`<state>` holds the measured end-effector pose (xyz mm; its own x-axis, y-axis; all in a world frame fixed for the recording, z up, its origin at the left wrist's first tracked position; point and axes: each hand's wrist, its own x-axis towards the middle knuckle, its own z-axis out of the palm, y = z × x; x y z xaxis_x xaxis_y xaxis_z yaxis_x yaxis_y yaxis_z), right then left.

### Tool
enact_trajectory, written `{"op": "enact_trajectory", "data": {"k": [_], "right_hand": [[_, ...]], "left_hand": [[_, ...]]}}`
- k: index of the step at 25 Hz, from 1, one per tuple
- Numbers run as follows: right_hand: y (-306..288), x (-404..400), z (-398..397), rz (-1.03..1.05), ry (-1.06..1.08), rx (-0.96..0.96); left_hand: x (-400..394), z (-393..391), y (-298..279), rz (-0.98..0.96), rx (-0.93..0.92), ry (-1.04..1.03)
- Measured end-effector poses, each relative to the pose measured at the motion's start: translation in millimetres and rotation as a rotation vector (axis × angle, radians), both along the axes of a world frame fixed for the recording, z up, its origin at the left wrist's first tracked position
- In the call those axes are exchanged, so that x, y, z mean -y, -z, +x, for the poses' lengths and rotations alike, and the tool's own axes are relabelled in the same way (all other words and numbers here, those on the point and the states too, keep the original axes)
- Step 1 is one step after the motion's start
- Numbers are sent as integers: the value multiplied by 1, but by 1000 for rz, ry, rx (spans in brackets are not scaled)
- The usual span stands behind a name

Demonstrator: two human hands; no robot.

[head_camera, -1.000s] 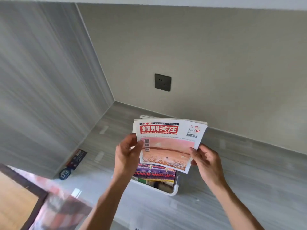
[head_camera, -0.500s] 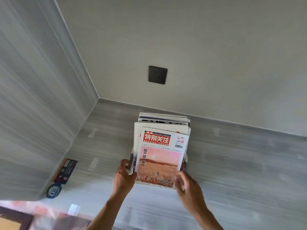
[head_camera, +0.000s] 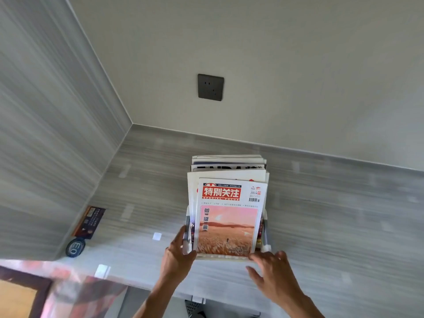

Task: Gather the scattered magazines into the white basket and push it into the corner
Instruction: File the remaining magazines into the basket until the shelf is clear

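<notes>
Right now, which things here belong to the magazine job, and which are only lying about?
Belong to the job:
- white plastic basket
- red-titled magazine with pink field cover
- stack of magazines behind it
- left hand, right hand

Lying about:
- dark printed card
- round dark tag
- dark wall socket

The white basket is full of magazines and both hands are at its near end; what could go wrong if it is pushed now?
1. The magazines stand tall above the white basket; a quick push could tip them.
2. The left hand grips one corner while the right hand only touches, so the basket may turn.
</notes>
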<state>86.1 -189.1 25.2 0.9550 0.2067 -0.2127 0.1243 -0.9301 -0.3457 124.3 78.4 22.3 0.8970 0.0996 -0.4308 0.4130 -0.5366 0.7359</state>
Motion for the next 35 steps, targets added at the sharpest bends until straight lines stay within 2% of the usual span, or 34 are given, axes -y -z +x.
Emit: {"op": "enact_trajectory", "data": {"k": [2,3,4,5,6,8,10,12,15,19,24,27,31,33,35], "right_hand": [[-4,16,15,257,163,-34],[-7,23,32,383,301,20],[-11,30,55,489,435,64],[-15,33,79,626,525,12],[-19,32,100,796,553,-104],[-25,21,131,1058,430,-287],[-28,8,142,1101,372,-257],[-28,5,131,1198,441,-180],[-26,6,96,1303,445,-124],[-25,14,71,1227,433,-149],[-26,26,90,1124,353,-267],[-27,27,101,1033,386,-263],[-28,26,106,825,486,-247],[-20,26,95,678,585,-226],[-3,25,70,506,716,-309]], "left_hand": [[-2,21,-10,-35,27,6],[-4,39,-15,-78,62,0],[-5,61,-20,-158,110,4],[-4,83,-25,-266,147,26],[-1,102,-30,-368,145,60],[13,125,-37,-517,95,107],[25,129,-37,-564,118,69],[26,116,-37,-603,178,4],[6,87,-35,-655,201,75],[5,57,-37,-484,227,149],[13,73,-25,-401,250,120],[1,76,-14,-269,180,73],[3,58,2,-27,0,55],[3,45,7,-33,-73,14],[3,36,9,-166,-167,-61]]}}
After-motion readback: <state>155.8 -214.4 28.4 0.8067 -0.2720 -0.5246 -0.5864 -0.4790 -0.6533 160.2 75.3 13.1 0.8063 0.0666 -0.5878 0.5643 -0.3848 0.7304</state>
